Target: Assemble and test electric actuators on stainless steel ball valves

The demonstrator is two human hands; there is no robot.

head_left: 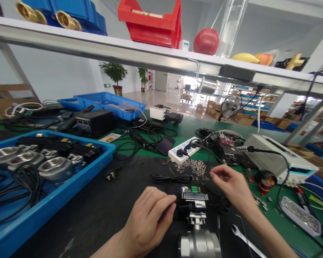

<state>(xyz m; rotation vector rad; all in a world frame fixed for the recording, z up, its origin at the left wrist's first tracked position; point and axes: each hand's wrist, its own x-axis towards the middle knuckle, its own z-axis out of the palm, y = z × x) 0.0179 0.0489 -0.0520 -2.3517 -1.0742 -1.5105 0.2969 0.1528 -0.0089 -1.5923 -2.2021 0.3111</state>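
My left hand [152, 216] is just left of a metal ball valve [199, 245] with a small actuator [195, 204] on top. Its fingers are curled, with a narrow gap between thumb and forefinger and nothing visible in it. On top of the actuator sits a green circuit board [194, 189] among small wires. My right hand [233, 186] is over the mat beside a scatter of small metal washers [196, 168]. Thumb and forefinger are pinched together there; whatever sits between the tips is too small to name.
Left stands a blue tray [107, 152] of metal valve parts and black cables. Behind the washers lies a white power strip [184, 150]. A wrench [247, 240], a soldering iron [254, 149] and a tray of small parts [301, 215] are right. A shelf [150, 53] crosses overhead.
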